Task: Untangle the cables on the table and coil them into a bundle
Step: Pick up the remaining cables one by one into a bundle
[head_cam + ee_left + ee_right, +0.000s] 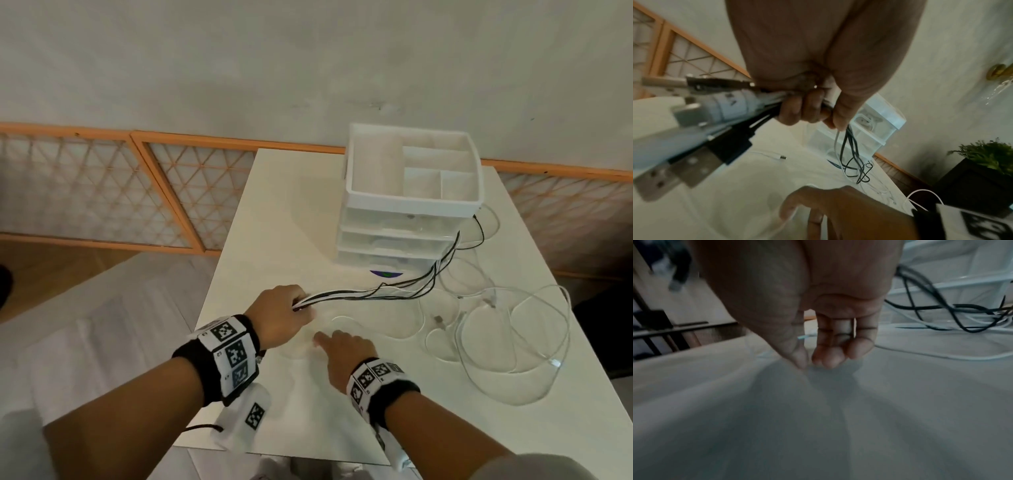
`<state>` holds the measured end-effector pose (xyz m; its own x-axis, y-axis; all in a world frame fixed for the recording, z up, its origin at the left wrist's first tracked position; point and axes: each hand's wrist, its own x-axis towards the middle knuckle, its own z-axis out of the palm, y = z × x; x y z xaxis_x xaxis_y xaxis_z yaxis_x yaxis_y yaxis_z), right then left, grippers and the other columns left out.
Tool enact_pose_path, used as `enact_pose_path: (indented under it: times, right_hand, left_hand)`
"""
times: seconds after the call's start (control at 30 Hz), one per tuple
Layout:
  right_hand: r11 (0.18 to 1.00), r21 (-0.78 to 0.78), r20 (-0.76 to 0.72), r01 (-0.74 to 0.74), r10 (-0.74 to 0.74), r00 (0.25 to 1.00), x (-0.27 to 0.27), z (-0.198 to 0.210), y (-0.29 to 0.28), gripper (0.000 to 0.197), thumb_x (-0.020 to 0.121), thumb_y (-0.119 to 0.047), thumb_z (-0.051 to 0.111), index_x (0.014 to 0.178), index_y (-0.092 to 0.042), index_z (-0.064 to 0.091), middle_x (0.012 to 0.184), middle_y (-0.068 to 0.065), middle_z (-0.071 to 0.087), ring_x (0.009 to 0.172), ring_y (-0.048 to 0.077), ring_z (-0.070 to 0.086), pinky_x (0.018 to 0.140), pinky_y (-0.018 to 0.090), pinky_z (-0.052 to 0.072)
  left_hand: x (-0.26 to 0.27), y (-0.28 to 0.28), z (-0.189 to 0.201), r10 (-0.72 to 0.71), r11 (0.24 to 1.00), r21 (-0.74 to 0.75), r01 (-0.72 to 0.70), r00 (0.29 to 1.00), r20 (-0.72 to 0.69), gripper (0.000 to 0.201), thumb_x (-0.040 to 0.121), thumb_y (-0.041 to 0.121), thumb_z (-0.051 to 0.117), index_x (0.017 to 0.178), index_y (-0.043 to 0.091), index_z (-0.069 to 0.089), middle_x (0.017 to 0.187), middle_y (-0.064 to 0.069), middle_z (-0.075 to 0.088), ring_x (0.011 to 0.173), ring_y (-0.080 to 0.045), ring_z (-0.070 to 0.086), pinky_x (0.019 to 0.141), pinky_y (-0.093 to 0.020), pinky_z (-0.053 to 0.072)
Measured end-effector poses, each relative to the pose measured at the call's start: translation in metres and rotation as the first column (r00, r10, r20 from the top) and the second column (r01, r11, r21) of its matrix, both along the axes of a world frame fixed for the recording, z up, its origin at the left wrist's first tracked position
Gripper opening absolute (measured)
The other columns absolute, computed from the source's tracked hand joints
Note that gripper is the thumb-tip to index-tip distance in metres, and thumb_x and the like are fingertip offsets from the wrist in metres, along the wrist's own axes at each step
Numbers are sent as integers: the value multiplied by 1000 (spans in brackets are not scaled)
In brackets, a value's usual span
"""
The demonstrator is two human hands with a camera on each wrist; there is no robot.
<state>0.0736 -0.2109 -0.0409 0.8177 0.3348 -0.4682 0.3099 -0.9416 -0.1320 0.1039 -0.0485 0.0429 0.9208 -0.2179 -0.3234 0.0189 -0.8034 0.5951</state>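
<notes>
White table (pixel 274 212) is carrying the whole job in the head view. The left hand (pixel 279 313) is gripping a bunch of black and white cables (pixel 363 292), which is running from the fist past the drawer unit (pixel 411 219) toward the far right edge. Loose white cable loops (pixel 513 329) are lying on the right half of the table. The right hand (pixel 346 353) is reaching low over the table, just beside the left.

From the left wrist view, the fingers (pixel 797 112) are curling round the bunch, with several plugs (pixel 694 138) sticking out behind the fist.

From the right wrist view, the thumb and fingertips (pixel 826 360) are closing together at the table top; whether they are pinching a white strand cannot be told.

For a clean result, the left hand should be keeping the plug ends level while the right is drawing one strand free at a time, without jerking against crossings.
</notes>
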Motion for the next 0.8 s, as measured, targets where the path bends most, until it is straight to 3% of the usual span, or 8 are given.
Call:
enact_pose_path:
  times: [0.1,0.23,0.33,0.43,0.5,0.63,0.73,0.8]
  right_hand:
    - [1000,1,83,8,-8,996,5,19,2,26,99,-36,48,120,-23,55,120,7,59,110,32,60,87,40,46]
    - [954,283,226,100,-168,960,19,78,-18,25,95,-48,50,106,-31,65,102,-4,68,100,25,63,82,35,50]
    - [867,476,323,148,-329,887,33,121,-47,24,90,-51,54,95,-35,71,81,-8,71,82,18,66,72,34,53]
    - [737,651,342,183,-499,796,41,150,-76,15,89,-44,63,82,-36,74,62,-14,63,65,8,59,64,28,47]
    - [672,713,323,202,-569,756,42,166,-91,13,89,-40,67,77,-35,71,62,-13,63,63,6,57,63,27,44]
    - [523,818,266,239,-712,649,43,178,-117,26,87,-52,66,73,-29,67,70,1,70,63,24,66,65,32,52]
    - [386,878,186,284,-820,542,46,174,-144,31,86,-56,64,77,-26,66,70,0,71,56,22,68,58,30,51]
    - [370,841,169,393,-872,459,50,156,-167,35,85,-59,61,81,-25,65,69,-2,71,59,21,68,61,28,50]
  left_hand:
    - [0,-3,4,44,999,1,-44,999,15,29,95,36,57,71,25,45,68,7,50,62,-8,45,53,-23,29]
    - [2,-5,6,56,989,-133,-61,998,-41,25,99,33,50,82,15,51,78,4,70,68,-15,52,58,-27,34]
    - [7,-11,15,90,944,-309,-116,991,-96,24,97,28,53,76,16,50,67,2,71,53,-8,45,58,-28,34]
    - [16,-18,26,114,923,-356,-143,988,-101,28,96,28,55,72,15,48,58,4,58,46,-6,41,56,-27,32]
    - [20,-22,29,148,882,-425,-202,976,-158,31,97,28,55,70,16,44,58,3,52,46,-10,37,55,-28,30]
    - [23,-29,34,143,813,-526,-249,961,-235,33,98,25,54,69,16,42,60,2,44,58,-15,39,62,-29,34]
    - [23,-32,41,135,745,-611,-266,958,-253,37,99,30,53,68,14,40,63,0,40,60,-18,40,62,-28,35]
    - [23,-31,48,104,798,-573,-186,979,-174,43,96,46,53,73,13,40,63,2,36,62,-19,37,58,-26,32]
